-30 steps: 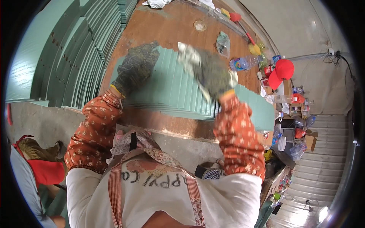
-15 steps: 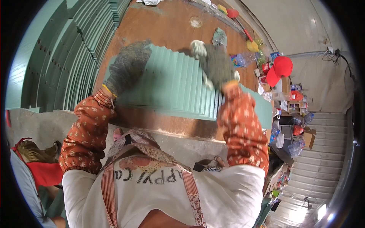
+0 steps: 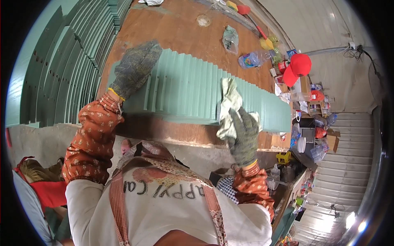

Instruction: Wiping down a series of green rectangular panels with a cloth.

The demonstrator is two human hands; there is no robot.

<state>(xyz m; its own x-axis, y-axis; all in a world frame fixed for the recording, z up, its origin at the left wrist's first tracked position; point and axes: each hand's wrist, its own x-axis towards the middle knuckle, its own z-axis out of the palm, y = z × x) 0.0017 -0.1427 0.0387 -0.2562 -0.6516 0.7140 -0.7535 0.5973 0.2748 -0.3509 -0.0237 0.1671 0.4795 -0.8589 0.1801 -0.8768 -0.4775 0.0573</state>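
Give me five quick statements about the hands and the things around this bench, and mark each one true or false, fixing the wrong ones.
1. The right hand holds a pale cloth. True.
2. Both hands are bare. False: both wear dark gloves.
3. The left hand is near the left end of a row of green boards. True.
4. The red cap lies left of the plastic bottle. False: the red cap is to the right of the plastic bottle.
5. The person wears orange floral sleeves on the forearms. True.
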